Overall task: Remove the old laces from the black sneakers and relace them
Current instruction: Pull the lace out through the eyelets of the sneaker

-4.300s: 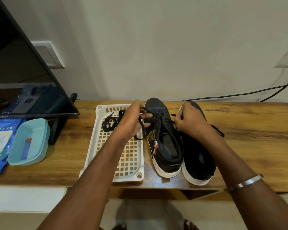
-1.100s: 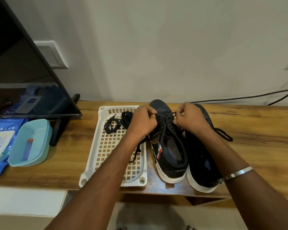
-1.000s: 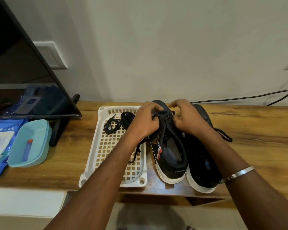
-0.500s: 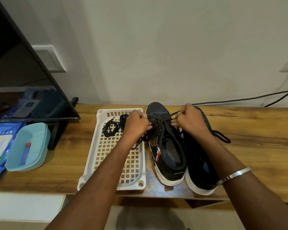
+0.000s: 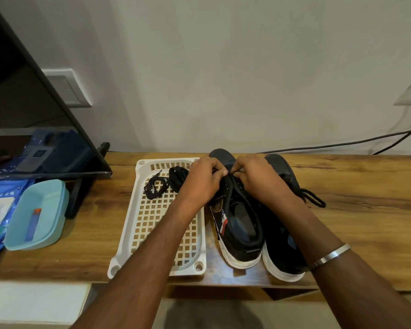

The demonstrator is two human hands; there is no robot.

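On the wooden bench (image 5: 356,224) two black sneakers (image 5: 237,229) stand side by side, right of a white tray (image 5: 138,224) holding coiled laces (image 5: 166,184). Both hands — left hand (image 5: 203,181), right hand (image 5: 259,179) — curl their fingers (image 5: 220,172) tight, pinching the lace (image 5: 233,179) over the left sneaker's eyelets.

A plain pale wall (image 5: 223,67) rises beyond the fingers, carrying a switch plate (image 5: 67,90) far to their left (partly behind a dark screen (image 5: 22,115)). Under them runs a wooden table (image 5: 365,210); a black cable (image 5: 342,143) trails off to their right.
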